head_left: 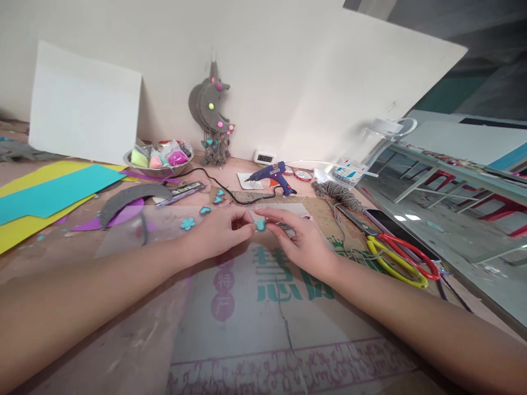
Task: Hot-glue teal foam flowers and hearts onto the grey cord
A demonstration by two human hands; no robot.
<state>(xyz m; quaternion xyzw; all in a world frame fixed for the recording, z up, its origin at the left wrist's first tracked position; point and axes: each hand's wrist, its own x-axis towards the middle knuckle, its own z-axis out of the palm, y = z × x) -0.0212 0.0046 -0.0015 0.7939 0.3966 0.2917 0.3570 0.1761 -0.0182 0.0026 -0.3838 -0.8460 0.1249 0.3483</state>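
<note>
My left hand [218, 233] and my right hand [294, 238] meet over a printed cardboard sheet [267, 307] at the middle of the table. Between their fingertips they pinch a small teal clay piece [259, 225]. The fingers of both hands are closed on it. A teal clay flower [188, 223] lies just left of my left hand, and two or three more small teal pieces [218, 197] lie beyond it near a black cable.
A blue glue gun [272, 176] rests behind the hands. Yellow and red scissors [401, 259], a phone [391, 230] and grey yarn [337, 192] lie to the right. A bowl of coloured clay [158, 159], teal and yellow sheets [49, 197] and a grey moon-shaped hanging [212, 115] are at left and back.
</note>
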